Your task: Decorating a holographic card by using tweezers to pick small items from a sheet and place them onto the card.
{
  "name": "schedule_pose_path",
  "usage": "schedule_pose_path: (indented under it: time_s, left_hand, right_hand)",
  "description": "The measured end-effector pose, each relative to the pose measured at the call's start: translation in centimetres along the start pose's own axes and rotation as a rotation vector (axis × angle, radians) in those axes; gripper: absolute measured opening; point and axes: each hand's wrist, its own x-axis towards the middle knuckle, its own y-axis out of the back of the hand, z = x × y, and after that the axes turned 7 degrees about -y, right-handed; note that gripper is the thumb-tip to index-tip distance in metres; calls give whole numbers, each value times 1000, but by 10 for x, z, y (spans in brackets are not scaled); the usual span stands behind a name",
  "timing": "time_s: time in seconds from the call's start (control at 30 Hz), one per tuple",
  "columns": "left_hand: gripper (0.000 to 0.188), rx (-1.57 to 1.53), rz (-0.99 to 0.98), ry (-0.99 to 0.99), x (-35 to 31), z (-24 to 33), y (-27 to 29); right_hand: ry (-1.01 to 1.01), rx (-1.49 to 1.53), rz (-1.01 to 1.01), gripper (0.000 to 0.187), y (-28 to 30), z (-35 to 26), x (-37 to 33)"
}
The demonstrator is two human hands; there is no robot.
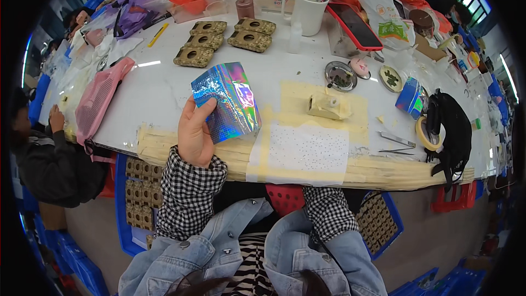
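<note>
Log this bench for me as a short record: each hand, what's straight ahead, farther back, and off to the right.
Left hand: holds a shiny iridescent sheet, thumb on its face
Right hand: out of view; its checked sleeve shows below the table edge
Ahead: white speckled sheet, with a tape-covered block beyond it
Farther back: five camouflage-patterned parts, white mug
Right side: metal tweezers, tape roll

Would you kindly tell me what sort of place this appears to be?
Probably a small-parts workshop: similar camouflage-patterned pieces on the table, blue bins holding more below, and tweezers.
</note>
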Motion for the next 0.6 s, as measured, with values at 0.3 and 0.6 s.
schedule_pose_path:
  time_s: [0.3, 0.6]
  left_hand:
    - [38, -38, -24, 13, -2, 0, 0]
    - [41, -22, -27, 4, -2, 0, -1]
  right_hand:
    - [-18, -49, -2, 37, -3, -6, 0]
    - [5, -56, -4, 40, -10, -16, -7]
